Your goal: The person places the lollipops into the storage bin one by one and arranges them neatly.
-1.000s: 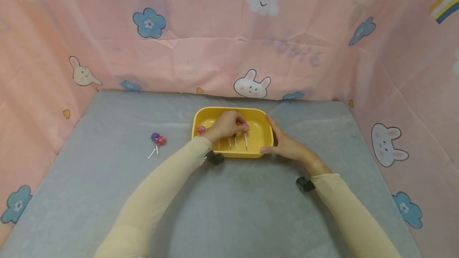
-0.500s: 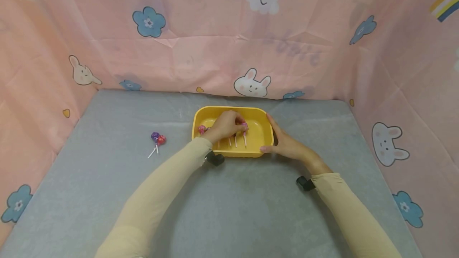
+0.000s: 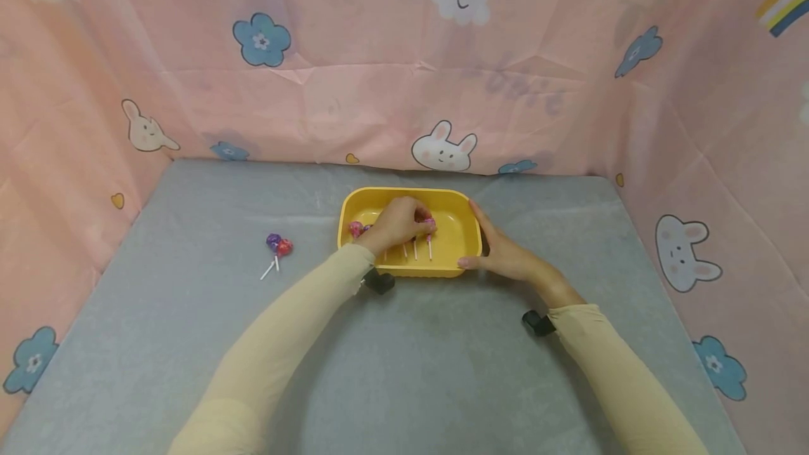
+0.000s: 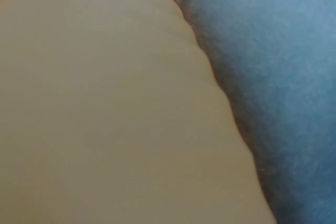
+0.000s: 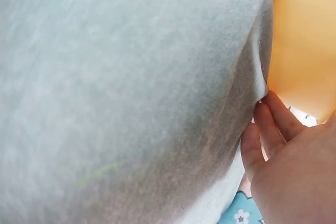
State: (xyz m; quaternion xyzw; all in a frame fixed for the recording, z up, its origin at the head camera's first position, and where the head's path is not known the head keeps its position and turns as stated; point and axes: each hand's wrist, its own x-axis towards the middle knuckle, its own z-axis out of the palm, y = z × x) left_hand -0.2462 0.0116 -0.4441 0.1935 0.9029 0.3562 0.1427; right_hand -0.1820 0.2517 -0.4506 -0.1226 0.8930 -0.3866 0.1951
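A yellow plastic box (image 3: 411, 272) stands on the grey-covered table. My left hand (image 3: 399, 222) reaches into it and pinches a pink lollipop (image 3: 430, 222) by its wrapped head, the white stick pointing toward me. Several more lollipops lie in a row under and beside that hand, among them a pink one (image 3: 357, 229) at the left end; most of their heads are hidden. My right hand (image 3: 508, 258) grips the box's right end, thumb at the front rim and forefinger farther back. In the right wrist view, its other fingertips (image 5: 251, 140) touch the grey cloth beside the yellow wall.
Left of the box, a purple lollipop (image 3: 274, 241) and a red lollipop (image 3: 286, 247) lie together on the grey cloth (image 3: 442, 357). A pink printed curtain (image 3: 354, 104) surrounds the table's back and sides. The left wrist view shows mostly beige sleeve (image 4: 115, 108).
The pinched lollipop has shifted slightly left inside the box, toward the other sticks. My right hand and the box have stayed in place.
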